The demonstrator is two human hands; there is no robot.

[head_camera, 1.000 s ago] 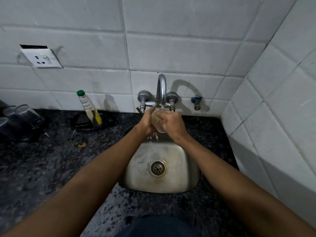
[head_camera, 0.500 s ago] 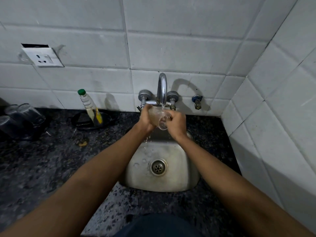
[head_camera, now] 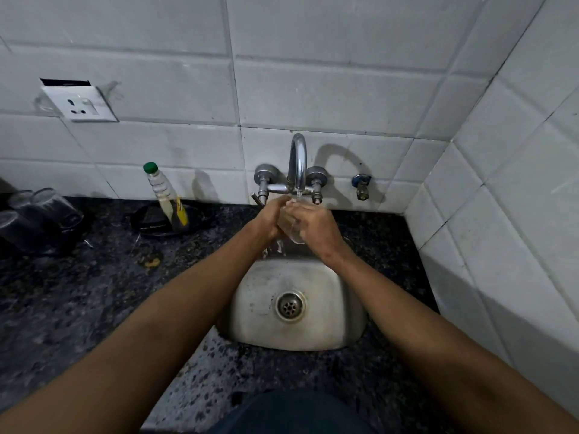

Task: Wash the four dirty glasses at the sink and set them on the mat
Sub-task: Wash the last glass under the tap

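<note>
Both arms reach forward over the sink [head_camera: 341,296]. The left hand [head_camera: 268,218] and right hand [head_camera: 316,226] are cupped together around a clear glass [head_camera: 294,234], gripping it directly under the running tap [head_camera: 297,161]. Left on the bench [head_camera: 78,296], upturned glasses [head_camera: 40,211] and a green-capped bottle [head_camera: 166,195]; its yellow label is unreadable.

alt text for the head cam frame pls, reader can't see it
Both hands, left hand and right hand, hold a clear glass under the running tap above a small steel sink. On the dark counter to the left stand a green-capped bottle in a black dish, and upturned glasses at the far edge.
</note>
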